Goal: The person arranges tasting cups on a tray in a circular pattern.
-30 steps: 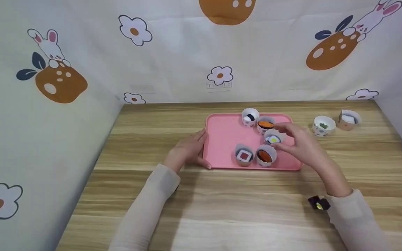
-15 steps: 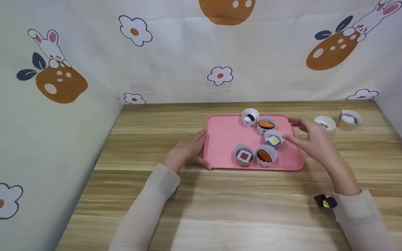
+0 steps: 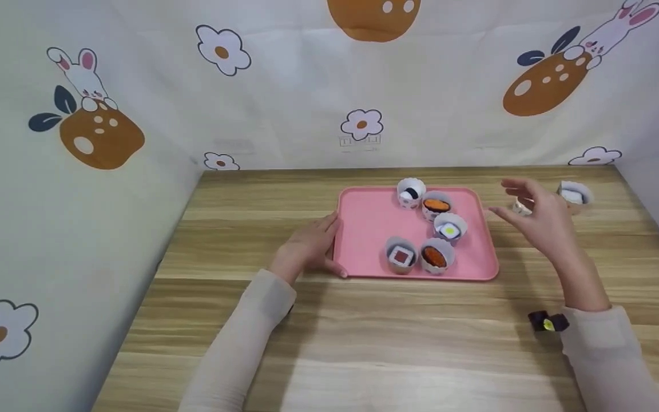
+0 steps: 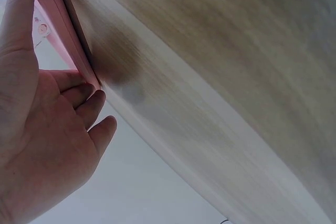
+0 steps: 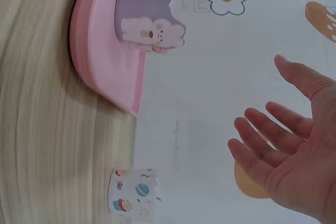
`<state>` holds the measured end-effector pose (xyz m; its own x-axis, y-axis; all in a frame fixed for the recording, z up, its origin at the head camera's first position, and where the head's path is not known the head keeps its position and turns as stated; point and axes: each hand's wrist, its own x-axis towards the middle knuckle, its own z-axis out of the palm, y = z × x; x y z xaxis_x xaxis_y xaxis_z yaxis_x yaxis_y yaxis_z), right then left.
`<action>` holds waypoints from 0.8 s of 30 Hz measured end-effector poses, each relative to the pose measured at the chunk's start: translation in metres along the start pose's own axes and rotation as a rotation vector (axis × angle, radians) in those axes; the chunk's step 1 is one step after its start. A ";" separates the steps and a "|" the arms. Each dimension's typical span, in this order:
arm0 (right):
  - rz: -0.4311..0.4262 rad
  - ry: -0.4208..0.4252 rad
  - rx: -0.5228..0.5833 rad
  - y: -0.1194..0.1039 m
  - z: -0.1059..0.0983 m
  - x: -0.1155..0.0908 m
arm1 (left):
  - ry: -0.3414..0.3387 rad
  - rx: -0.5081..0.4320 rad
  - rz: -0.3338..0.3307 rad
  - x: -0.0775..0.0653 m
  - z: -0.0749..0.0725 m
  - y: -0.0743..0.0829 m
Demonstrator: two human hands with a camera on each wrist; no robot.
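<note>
My left hand (image 3: 306, 246) rests at the left side of a pink tray (image 3: 366, 223), fingertips and thumb touching its rim; the left wrist view shows its fingers (image 4: 86, 103) loosely bent. On the tray stand several paper cups, each with a toy sushi piece: a black-and-white one (image 3: 410, 194), an orange-topped one (image 3: 437, 205), a yellow-centred roll (image 3: 450, 230), a red-centred roll (image 3: 401, 256) and a dark orange one (image 3: 435, 256). My right hand (image 3: 544, 220), empty with fingers apart, hovers right of the tray, partly hiding a white printed cup (image 5: 131, 195) on the table.
Another cup (image 3: 574, 195) with a white piece stands at the back right of the wooden table (image 3: 398, 343). Printed cloth walls (image 3: 284, 86) rise behind and at both sides. A small dark object (image 3: 548, 322) shows at my right cuff.
My right hand has withdrawn from the yellow-centred roll's cup and moved right, off the tray, to in front of the white printed cup. My left hand stays at the tray.
</note>
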<state>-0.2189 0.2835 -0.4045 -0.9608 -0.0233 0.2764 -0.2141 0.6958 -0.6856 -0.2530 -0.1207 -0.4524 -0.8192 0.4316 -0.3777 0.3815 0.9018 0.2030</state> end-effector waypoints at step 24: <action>0.167 0.147 0.054 0.042 -0.014 0.011 | 0.004 0.014 0.018 0.001 0.001 -0.001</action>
<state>-0.2357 0.3227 -0.4207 -0.9485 0.1963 0.2485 -0.0673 0.6420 -0.7638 -0.2543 -0.1213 -0.4539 -0.8138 0.4480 -0.3701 0.4025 0.8939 0.1972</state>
